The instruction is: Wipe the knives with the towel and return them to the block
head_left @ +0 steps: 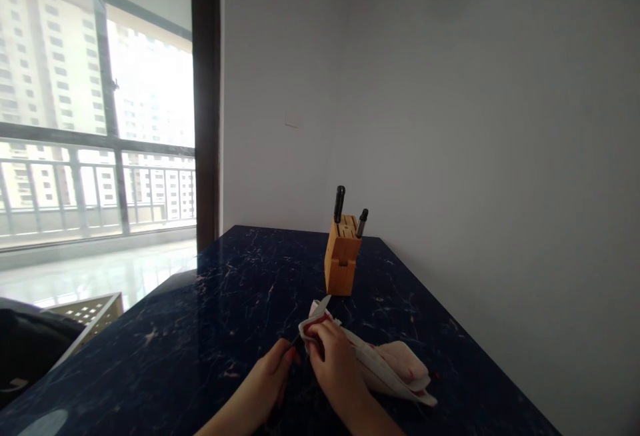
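Note:
My left hand point(274, 371) is closed around the dark handle of a knife point(325, 303), whose pale blade tip points away from me, toward the knife block. In my right hand point(330, 355) a white and red cloth point(395, 364) is pinched, its folded end wrapped about the blade. The rest of the cloth trails over the tabletop to the right. Most of the blade is hidden by cloth and fingers. Just beyond the blade tip stands a wooden knife block point(342, 263), with a black-handled knife point(339, 204) and another dark-handled tool point(362, 223) in its slots.
The dark blue marbled table point(240, 309) reaches to the wall point(480, 156) at the back and right. At left, a lattice-sided basket or crate point(95, 316) and a black item point(35, 349) lie below table height, near a large window point(100, 103).

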Demonstrator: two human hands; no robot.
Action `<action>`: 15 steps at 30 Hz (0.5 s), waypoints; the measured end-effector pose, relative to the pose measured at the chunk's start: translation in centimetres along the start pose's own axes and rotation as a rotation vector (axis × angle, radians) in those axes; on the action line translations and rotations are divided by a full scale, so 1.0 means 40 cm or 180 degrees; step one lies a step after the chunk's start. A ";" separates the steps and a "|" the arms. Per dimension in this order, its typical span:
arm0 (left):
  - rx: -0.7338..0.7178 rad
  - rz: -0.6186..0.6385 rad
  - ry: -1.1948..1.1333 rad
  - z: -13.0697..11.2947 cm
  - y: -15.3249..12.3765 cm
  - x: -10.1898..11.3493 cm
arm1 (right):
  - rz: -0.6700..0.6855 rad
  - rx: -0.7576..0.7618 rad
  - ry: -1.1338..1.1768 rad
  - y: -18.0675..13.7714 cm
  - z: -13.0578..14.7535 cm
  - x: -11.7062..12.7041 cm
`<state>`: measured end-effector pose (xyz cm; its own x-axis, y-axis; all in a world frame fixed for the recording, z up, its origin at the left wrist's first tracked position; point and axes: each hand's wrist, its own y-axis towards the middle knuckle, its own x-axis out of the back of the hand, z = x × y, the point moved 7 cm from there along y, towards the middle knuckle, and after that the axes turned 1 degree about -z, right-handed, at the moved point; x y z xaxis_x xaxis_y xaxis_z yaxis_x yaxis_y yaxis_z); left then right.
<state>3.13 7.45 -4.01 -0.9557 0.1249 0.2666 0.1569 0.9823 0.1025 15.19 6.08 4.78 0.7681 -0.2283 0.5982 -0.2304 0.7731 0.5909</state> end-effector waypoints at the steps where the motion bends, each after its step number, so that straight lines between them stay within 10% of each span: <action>1: -0.0006 0.0014 -0.0001 -0.003 -0.001 0.000 | 0.0007 -0.0022 -0.0004 0.000 0.000 0.000; 15: -0.0061 0.0013 0.0060 -0.017 -0.007 -0.002 | -0.0042 0.0192 0.0075 0.000 0.016 0.012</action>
<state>3.31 7.06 -3.42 -0.9502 0.1261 0.2849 0.1658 0.9789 0.1196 15.19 5.59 5.40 0.7850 -0.2237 0.5777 -0.2552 0.7330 0.6306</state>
